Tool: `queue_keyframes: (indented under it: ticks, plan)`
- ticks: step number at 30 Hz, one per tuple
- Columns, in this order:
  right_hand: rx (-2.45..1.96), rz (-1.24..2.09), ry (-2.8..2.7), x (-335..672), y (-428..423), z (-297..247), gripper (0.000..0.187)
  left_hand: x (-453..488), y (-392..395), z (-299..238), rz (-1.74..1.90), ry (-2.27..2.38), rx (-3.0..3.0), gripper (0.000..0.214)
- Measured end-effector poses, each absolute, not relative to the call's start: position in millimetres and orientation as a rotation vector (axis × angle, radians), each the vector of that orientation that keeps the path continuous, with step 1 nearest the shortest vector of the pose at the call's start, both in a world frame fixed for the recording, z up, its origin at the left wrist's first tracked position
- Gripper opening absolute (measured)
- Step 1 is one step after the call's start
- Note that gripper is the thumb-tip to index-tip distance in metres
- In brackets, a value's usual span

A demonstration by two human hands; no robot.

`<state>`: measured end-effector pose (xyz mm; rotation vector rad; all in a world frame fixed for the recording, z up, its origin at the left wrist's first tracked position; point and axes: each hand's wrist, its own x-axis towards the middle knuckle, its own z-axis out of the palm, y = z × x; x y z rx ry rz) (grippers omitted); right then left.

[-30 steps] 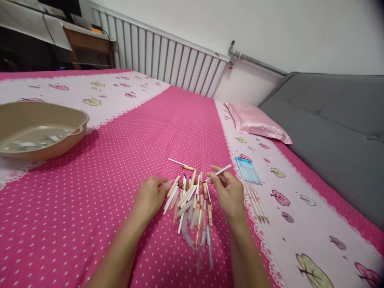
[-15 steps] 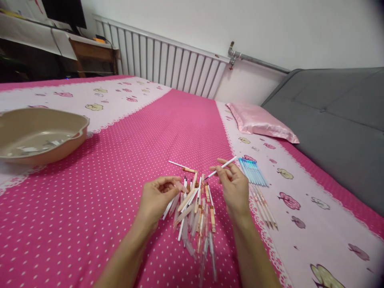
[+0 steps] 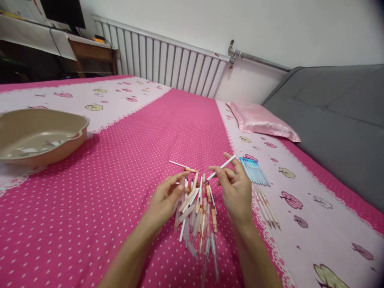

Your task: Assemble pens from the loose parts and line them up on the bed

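A heap of pen parts [image 3: 196, 208] lies on the pink dotted bedspread [image 3: 120, 180]: white refills, peach barrels and clear tubes. My right hand [image 3: 237, 190] pinches a thin white refill [image 3: 223, 165] that points up and to the right, its dark tip toward the heap. My left hand [image 3: 165, 200] hovers over the heap's left side with fingers curled, thumb and forefinger close together on a small clear piece I cannot make out well.
A bundle of blue pens [image 3: 254, 171] and a row of finished pens [image 3: 266, 206] lie right of my right hand. A beige basin [image 3: 39, 136] sits at the left. A pink pillow [image 3: 261, 122], grey headboard [image 3: 336, 120] and radiator [image 3: 168, 64] stand behind.
My left hand has lifted from the heap and moved right toward my right hand. The right hand with the refill has risen slightly.
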<state>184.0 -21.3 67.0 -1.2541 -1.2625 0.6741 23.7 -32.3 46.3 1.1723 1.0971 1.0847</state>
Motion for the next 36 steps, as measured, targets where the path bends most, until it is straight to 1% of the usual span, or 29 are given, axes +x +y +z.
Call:
queue_keyframes:
  ticks: [4, 8, 13, 23, 29, 36]
  plan:
    - [-1.230, 0.641, -1.280, 180.1, -26.4, 69.7, 0.063, 23.5, -31.9, 43.7, 1.052, 1.070, 1.252, 0.039]
    - [-1.172, 0.605, -1.304, 177.4, -30.2, 71.5, 0.066, 24.3, -32.0, 40.6, 1.019, 1.025, 1.274, 0.037]
    - [-1.142, 0.571, -1.315, 174.3, -32.8, 72.9, 0.065, 26.4, -33.6, 40.2, 0.972, 0.998, 1.293, 0.034]
    - [-1.134, 0.548, -1.340, 173.1, -32.3, 70.8, 0.065, 27.4, -36.1, 42.4, 0.945, 0.947, 1.276, 0.036]
    - [-1.103, 0.626, -1.358, 171.3, -31.0, 68.1, 0.065, 26.9, -35.2, 40.0, 0.968, 0.922, 1.296, 0.034]
    - [-1.097, 0.690, -1.396, 170.5, -31.2, 67.5, 0.060, 26.2, -33.9, 40.7, 0.989, 0.954, 1.236, 0.033]
